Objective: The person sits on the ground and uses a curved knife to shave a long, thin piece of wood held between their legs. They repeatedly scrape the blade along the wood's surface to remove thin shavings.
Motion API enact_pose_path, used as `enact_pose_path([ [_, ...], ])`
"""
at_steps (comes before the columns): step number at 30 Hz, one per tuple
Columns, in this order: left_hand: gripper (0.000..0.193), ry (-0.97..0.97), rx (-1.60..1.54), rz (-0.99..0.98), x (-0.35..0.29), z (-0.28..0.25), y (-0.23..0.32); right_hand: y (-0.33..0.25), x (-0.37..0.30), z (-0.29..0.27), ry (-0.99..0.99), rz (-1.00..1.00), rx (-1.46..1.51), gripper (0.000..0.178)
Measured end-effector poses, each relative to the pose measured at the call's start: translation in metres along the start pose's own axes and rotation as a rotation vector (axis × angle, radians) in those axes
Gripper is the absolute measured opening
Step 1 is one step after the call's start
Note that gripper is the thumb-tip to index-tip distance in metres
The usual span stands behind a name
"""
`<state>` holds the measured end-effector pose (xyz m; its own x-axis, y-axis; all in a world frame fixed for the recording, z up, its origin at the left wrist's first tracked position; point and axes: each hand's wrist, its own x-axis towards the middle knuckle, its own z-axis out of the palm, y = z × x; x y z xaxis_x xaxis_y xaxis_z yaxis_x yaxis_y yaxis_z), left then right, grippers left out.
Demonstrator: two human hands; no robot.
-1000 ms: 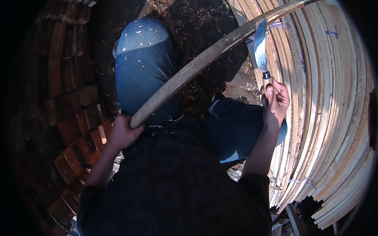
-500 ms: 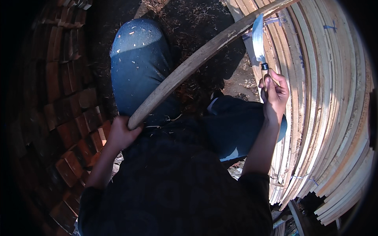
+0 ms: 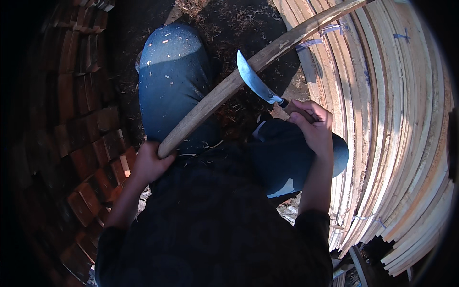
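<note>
A long wooden pole (image 3: 205, 107) slants from my lap up to the far right, its surface brown with paler patches. My left hand (image 3: 152, 160) is wrapped round its near end. In my right hand (image 3: 313, 125) is the wooden handle of a knife (image 3: 258, 82) with a curved, shiny blade and a dark collar. The blade points up and to the left, and its tip overlaps the middle of the pole in view; whether it touches the wood I cannot tell. Beneath the pole is my left knee (image 3: 174, 67) in blue trousers, dotted with small wood chips.
On the right lies a big stack of long pale wooden strips (image 3: 382, 119), tied with bluish bands. Stacked reddish-brown wood blocks (image 3: 91, 158) rise along the left. Dark ground (image 3: 229, 28) strewn with shavings shows ahead. The pole's far end reaches over the strips.
My right hand has moved left and slightly nearer, swinging the knife's blade from upright over the strips to a leftward slant across the pole. The pole has shifted only slightly to the right.
</note>
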<state>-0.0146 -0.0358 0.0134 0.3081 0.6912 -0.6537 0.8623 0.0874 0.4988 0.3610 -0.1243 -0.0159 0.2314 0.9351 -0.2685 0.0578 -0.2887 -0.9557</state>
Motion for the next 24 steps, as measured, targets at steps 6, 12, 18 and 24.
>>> enact_pose_path([
  [6,0.035,-0.040,0.039,-0.079,0.003,0.002,-0.003,0.001,-0.002,-0.001,0.106,0.038,0.029,0.025],
  [12,0.038,0.002,0.068,-0.077,0.001,-0.001,0.007,0.005,0.001,-0.005,0.220,-0.048,0.175,0.023],
  [18,0.037,-0.011,0.030,-0.059,0.000,-0.003,0.011,0.012,0.002,-0.006,0.255,-0.046,0.172,0.023],
  [24,0.036,-0.042,0.048,-0.078,0.001,-0.001,-0.001,0.006,0.002,-0.017,0.328,-0.039,0.099,0.019],
])
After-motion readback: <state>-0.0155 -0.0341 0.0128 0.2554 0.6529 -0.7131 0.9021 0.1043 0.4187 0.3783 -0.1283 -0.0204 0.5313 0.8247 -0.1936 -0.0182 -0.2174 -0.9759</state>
